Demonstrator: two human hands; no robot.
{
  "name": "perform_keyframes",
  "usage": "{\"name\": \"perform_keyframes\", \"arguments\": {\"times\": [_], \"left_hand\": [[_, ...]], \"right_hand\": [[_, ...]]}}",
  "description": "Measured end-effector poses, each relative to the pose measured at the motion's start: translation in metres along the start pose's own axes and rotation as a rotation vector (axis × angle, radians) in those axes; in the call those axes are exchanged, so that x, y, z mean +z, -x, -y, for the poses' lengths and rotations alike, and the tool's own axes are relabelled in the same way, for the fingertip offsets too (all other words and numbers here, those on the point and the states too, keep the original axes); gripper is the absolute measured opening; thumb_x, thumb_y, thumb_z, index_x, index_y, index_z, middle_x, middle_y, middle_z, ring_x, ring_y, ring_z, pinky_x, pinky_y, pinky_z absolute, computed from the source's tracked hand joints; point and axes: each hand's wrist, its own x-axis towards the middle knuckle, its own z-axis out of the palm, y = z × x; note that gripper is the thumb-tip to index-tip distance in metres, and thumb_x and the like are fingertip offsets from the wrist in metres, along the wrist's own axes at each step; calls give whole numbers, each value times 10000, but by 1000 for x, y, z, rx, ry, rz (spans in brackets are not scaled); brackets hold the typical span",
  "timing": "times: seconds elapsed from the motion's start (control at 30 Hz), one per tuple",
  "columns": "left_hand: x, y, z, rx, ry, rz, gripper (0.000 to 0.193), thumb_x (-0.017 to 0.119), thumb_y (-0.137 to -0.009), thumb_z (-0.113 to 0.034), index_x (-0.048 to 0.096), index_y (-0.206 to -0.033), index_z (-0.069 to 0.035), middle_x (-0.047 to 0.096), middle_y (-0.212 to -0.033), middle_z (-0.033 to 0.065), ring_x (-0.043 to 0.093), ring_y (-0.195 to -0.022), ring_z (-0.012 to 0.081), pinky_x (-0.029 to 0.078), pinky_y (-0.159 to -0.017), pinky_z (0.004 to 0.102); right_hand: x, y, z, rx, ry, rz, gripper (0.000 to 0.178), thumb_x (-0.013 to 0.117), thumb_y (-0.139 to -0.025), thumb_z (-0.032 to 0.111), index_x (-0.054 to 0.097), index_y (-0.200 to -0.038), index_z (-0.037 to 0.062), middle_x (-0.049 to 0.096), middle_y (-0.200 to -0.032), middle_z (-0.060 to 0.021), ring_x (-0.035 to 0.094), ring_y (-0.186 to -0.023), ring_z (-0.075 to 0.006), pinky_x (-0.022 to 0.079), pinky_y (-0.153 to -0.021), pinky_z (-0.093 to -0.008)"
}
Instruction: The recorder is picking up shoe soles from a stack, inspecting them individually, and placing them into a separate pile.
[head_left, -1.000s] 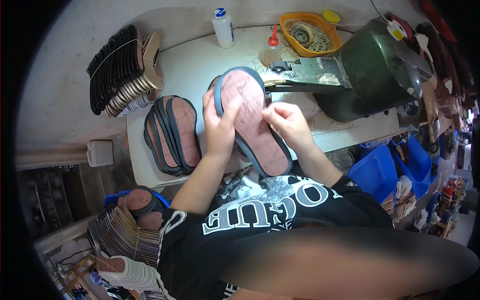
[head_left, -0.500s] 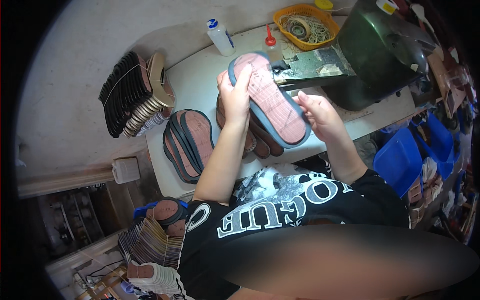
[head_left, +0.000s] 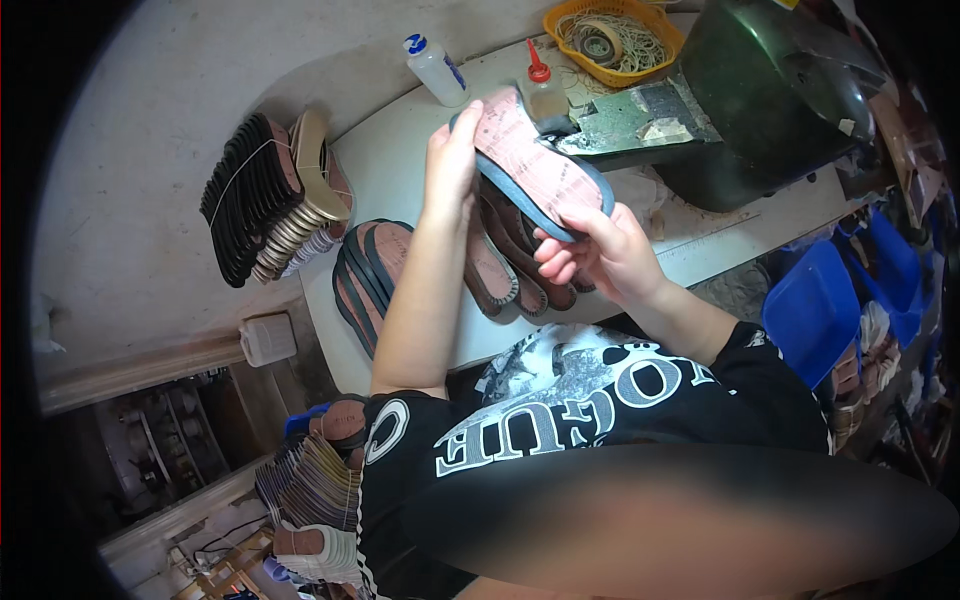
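Both my hands hold one shoe insole, pink on its upper face with a blue-grey edge, tilted above the white table. My left hand grips its far left end, thumb lying over the pink face. At the near right end, my right hand pinches the rim between thumb and fingers. Beneath the insole lie several brown-edged insoles, partly hidden by it and my left arm. Left of that arm, a pile of dark-edged pink insoles rests on the table.
A green machine with a flat arm stands at the right. Behind are a red-tipped bottle, a white bottle and a yellow basket of cord. Tied insole bundles lean at the wall; blue chairs stand right.
The insole has turned and tipped, its near end moving up. My right hand has moved inward and down and now grips that end with the thumb on top.
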Motion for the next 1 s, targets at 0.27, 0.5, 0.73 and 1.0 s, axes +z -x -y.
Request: {"name": "perform_keyframes", "arguments": {"times": [0.27, 0.5, 0.73, 1.0], "left_hand": [[-31, -44, -32, 714, -1043, -12, 796, 685, -727, -606, 511, -1312, -94, 286, -1469, 210, 167, -1389, 381, 157, -1102, 544], [-12, -43, -79, 481, -1347, 853, 500, 757, -683, -507, 667, -1056, -188, 557, -1243, 39, 335, -1341, 273, 121, -1121, 518], [-13, -37, -83, 153, -1377, 830, 410, 696, -800, -456, 550, -829, -73, 484, -733, -3, 458, -707, 111, 394, -666, 272], [-6, 8, -84, 136, -1397, 741, 374, 568, -929, -372, 477, -796, -35, 401, -673, -9, 356, -653, 94, 348, -573, 260]], "right_hand": [[11, -33, -2, -34, 5, -42, 342, 518, -944, 251, 604, -959, -80, 669, -771, -146, 670, -634, -177, 549, -575, -255], [30, -45, 4, -15, 8, -113, 374, 565, -916, 336, 616, -974, -30, 673, -800, -121, 672, -658, -158, 556, -595, -248], [30, -44, 11, 21, 12, -121, 459, 540, -929, 385, 627, -1082, -39, 679, -873, -147, 689, -720, -184, 573, -634, -253], [16, -43, 16, 31, 69, -90, 490, 514, -947, 422, 626, -1043, -46, 678, -889, -153, 697, -730, -198, 579, -598, -246]]}}
